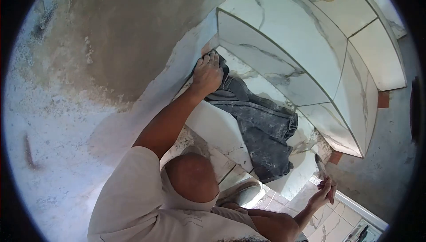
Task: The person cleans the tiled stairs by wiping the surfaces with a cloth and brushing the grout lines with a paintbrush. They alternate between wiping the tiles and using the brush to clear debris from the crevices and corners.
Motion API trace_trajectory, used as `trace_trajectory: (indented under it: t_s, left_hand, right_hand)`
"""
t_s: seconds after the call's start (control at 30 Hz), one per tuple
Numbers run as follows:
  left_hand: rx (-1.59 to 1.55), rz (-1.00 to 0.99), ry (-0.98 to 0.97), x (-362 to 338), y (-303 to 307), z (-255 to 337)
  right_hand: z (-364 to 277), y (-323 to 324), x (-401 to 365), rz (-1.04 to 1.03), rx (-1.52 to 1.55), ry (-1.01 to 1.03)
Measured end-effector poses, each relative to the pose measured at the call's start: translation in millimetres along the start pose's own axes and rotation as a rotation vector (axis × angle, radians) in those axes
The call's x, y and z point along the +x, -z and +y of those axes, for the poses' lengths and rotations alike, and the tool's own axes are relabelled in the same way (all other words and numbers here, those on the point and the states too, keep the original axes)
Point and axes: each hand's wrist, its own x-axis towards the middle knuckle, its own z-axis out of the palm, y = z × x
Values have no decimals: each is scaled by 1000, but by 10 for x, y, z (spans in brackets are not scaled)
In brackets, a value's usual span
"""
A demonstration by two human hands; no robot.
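My left hand (207, 73) lies palm down on the upper end of a crumpled dark grey cloth (266, 126), beside the wall, its fingers stretched forward. The dusty cloth is spread over a white step. At the lower right, my right hand (327, 192) is closed round the handle of a slim tool (320, 165), which points up and away from the cloth. Its tip is too small to identify surely.
Marble-patterned tiled steps (284, 33) curve along the upper right. A rough plastered wall (128, 55) rises at the left. My bent knee (191, 177) and a shoe (244, 194) are below the cloth. Reddish brick pieces (335, 156) show under the step edge.
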Motion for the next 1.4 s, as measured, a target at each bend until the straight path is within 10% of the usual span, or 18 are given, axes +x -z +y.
trace_trajectory:
  t_s: [0.47,0.63,0.87,0.93,1.3,1.4]
  left_hand:
    - [-89,-223,334,-2269,951,-146]
    - [-469,91,737,-1524,1273,42]
    - [-420,483,292,221,2,151]
    - [-340,-54,298,464,-211,300]
    - [-39,-43,-25,267,-204,1015]
    - [-470,-95,-179,64,-65,1561]
  right_hand:
    - [81,-48,21,10,56,-58]
    - [5,-86,29,-12,113,-14]
    - [-18,17,-39,34,87,-18]
    - [-41,69,-86,69,36,-42]
    - [120,4,39,25,105,-105]
    - [-89,-178,39,-12,124,-117]
